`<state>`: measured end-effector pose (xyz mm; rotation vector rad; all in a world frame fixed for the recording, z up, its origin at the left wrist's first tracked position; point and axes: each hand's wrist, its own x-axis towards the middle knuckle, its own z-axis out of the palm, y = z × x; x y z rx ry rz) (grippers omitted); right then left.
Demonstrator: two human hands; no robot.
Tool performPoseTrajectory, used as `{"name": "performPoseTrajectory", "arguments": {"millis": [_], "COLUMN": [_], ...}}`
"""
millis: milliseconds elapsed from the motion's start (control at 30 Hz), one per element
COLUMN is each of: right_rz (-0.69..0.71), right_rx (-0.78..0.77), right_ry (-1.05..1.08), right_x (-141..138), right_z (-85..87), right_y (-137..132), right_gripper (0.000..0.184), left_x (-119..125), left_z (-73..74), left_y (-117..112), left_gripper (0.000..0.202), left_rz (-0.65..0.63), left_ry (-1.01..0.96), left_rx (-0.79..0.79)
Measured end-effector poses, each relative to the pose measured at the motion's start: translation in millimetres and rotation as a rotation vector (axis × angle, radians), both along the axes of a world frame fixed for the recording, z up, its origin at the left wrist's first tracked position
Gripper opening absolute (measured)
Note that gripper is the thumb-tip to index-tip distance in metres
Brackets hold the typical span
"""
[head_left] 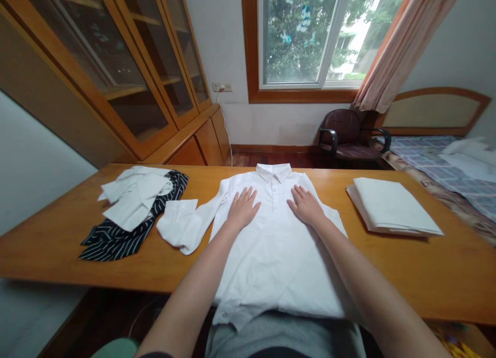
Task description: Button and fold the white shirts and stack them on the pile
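White shirt: A long-sleeved, collared shirt (275, 249) is laid across a wooden table (445, 275), its collar (274, 174) set by the far edge, its hem hanging over the near one.
Left hand: The left hand (244, 208) is rested palm down on the shirt's chest, fingers slightly spread; no fabric is pinched.
Right hand: The right hand (306, 205) is placed likewise across the button placket (275, 198), flat and unclenched, with nothing gripped.
Spread sleeve: On the left, a bent sleeve (189, 226) is stretched out beside the body; creases could be set in it if the elbow were left unstraightened. The opposite sleeve is largely hidden by the right arm, and its lie cannot be told.
Overhanging hem: The shirt could be dragged toward the lap if the hanging hem (232, 314) were caught by the body; wrinkles could be pushed into the front by uneven palm pressure.
Left pile: Crumpled white fabric (135, 198) is heaped on a black-and-white striped cloth (120, 242); it could be snagged by a wide sweep of the sleeve.
Right side: A folded white bundle (395, 205) is kept well apart from the shirt.
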<state>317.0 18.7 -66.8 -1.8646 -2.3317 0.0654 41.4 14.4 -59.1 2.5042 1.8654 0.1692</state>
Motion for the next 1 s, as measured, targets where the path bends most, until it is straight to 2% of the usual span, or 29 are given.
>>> {"name": "performPoseTrajectory", "arguments": {"millis": [200,300,400,500,600,700,800,1000], "right_rz": [-0.054,-0.074,-0.096,-0.037,0.069,0.062,-0.019,-0.15], "right_rx": [0.017,0.015,0.046,0.097,0.067,0.023,0.0,-0.085], "right_ry": [-0.024,-0.043,-0.065,-0.049,-0.005,0.015,0.001,-0.028], "right_x": [37.0,43.5,29.3,-3.3,-35.4,-45.0,-28.0,28.7], "right_z": [-3.8,-3.2,1.5,5.8,4.5,0.0,-2.4,-0.5], "right_y": [-0.7,0.1,1.0,0.2,-0.4,4.9,17.9,48.1], "right_gripper": [0.066,0.063,0.06,0.061,0.063,0.066,0.068,0.074], "left_x": [-14.1,-14.2,-13.0,-12.6,-12.7,-12.8,-13.0,-12.5], "left_z": [-4.1,-4.9,-5.4,-4.9,-3.7,-3.0,-3.1,-2.2], "left_y": [0.9,1.9,2.2,1.6,0.7,0.3,0.3,-0.4], "left_gripper": [0.064,0.064,0.064,0.063,0.064,0.064,0.064,0.064], "left_rz": [0.03,0.029,0.03,0.027,0.023,0.023,0.022,0.037], "left_ry": [0.008,0.005,0.001,-0.005,-0.003,0.003,0.006,0.012], "left_rx": [0.004,-0.002,-0.005,-0.001,0.002,0.012,0.017,0.01]}}
